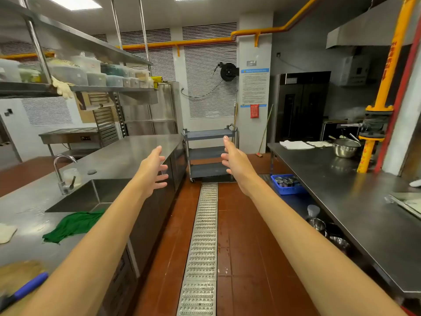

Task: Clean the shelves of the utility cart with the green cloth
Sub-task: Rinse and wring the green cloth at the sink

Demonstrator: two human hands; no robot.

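A grey three-shelf utility cart [207, 134] stands at the far end of the aisle, against the wall. The green cloth [73, 226] lies crumpled on the steel counter at my left, just in front of the sink [91, 195]. Both my arms are stretched forward over the aisle. My left hand [153, 170] and my right hand [234, 161] are spread with straight fingers, palms facing each other, holding nothing. Both hands are well short of the cart and far from the cloth.
A steel counter [127, 156] with a faucet [61, 169] runs along the left; another steel counter [341, 192] with a metal bowl [345, 147] runs along the right. A metal drain grate [202, 242] runs down the red floor. A blue basket [287, 184] sits under the right counter.
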